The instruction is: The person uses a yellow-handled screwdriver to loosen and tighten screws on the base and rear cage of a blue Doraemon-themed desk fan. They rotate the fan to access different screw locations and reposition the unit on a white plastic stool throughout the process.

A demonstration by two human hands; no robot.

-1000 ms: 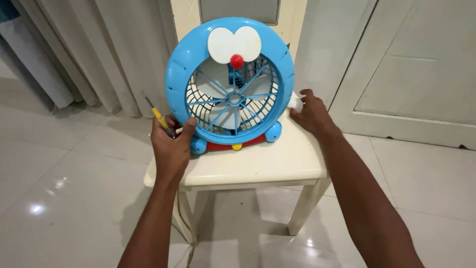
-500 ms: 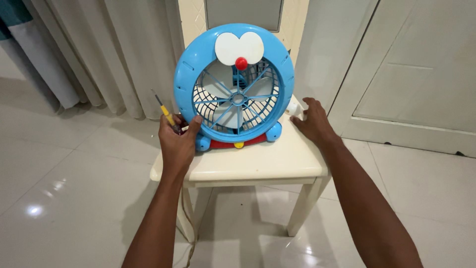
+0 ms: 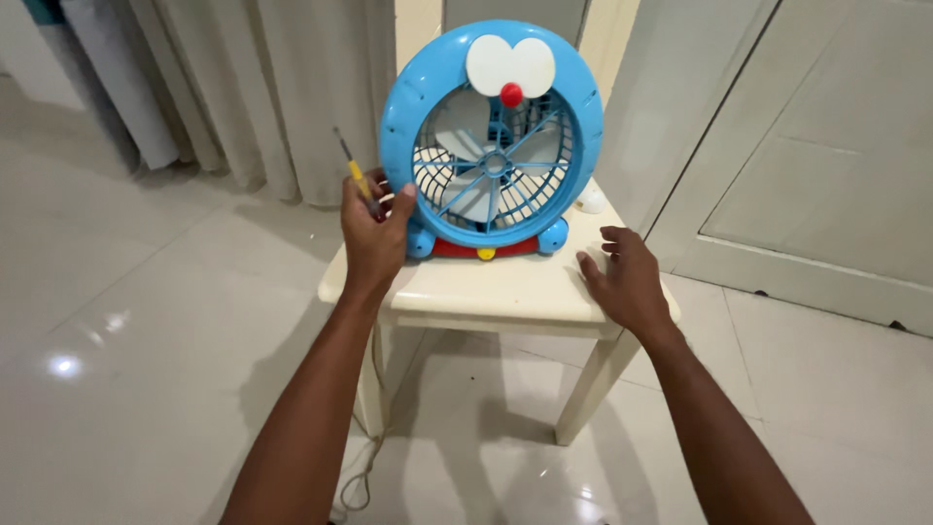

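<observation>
On a cream stool (image 3: 505, 292) stands a round, glossy blue plastic fan (image 3: 492, 136) with a wire grille. The left hand (image 3: 374, 228) grips a yellow-handled screwdriver (image 3: 356, 177) against the fan's left rim. The right hand (image 3: 627, 277) rests open on the seat. Pale curtains (image 3: 262, 87) hang behind.

Glossy white floor tiles (image 3: 146, 321), pale curtains (image 3: 262, 87)

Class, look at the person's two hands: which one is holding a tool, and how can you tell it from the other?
The left hand: it grips a yellow-handled screwdriver beside the blue fan. The right hand holds nothing and rests on the stool.
</observation>
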